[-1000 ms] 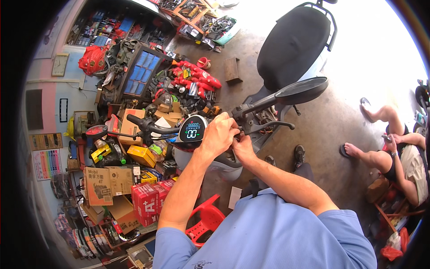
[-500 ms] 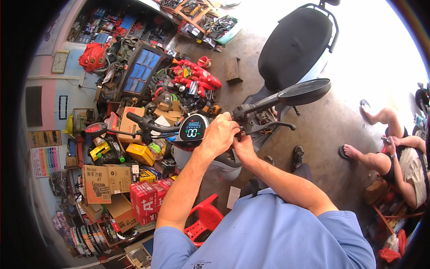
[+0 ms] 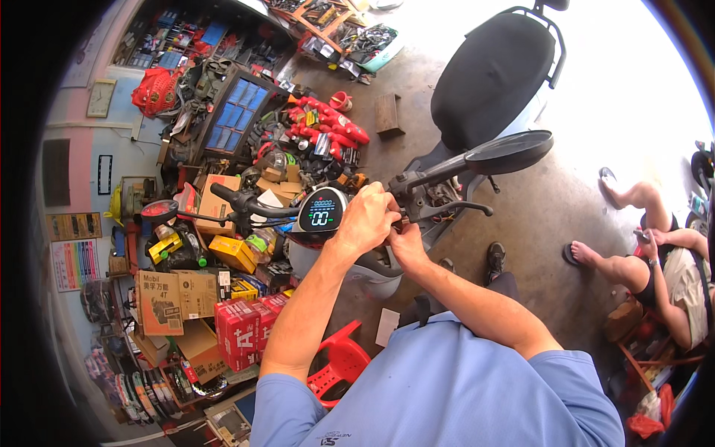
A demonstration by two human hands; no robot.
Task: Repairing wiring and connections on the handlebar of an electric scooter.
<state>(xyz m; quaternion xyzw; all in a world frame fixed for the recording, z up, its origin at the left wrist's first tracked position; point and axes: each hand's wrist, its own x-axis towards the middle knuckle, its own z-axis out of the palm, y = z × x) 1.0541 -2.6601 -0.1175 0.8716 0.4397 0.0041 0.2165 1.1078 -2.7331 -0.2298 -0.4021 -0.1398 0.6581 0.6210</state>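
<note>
Both hands meet at the handlebar of an electric scooter, just right of its round lit display (image 3: pixel 322 211). My left hand (image 3: pixel 366 218) is closed, back up, fingers bent in beside the display housing. My right hand (image 3: pixel 407 244) pinches slightly lower and to the right, its fingertips almost touching the left hand's. Whatever lies between the fingers is small and hidden. Close by on the right are a black brake lever (image 3: pixel 463 206) and a black mirror (image 3: pixel 510 153). At the bar's other end sit a grip (image 3: pixel 225 195) and a second mirror (image 3: pixel 159 211).
The scooter's black seat (image 3: pixel 491 78) stretches away at upper right. Cartons (image 3: pixel 160 305), red boxes (image 3: pixel 240 335) and red bottles (image 3: pixel 328 123) crowd the left. A red plastic chair (image 3: pixel 344 361) stands near my left side, a wooden stool (image 3: pixel 388 115) beyond. Another person (image 3: pixel 655 253) sits at right.
Both hands stay at the same spot on the handlebar, with only a very slight shift of the fingers. The view has barely moved.
</note>
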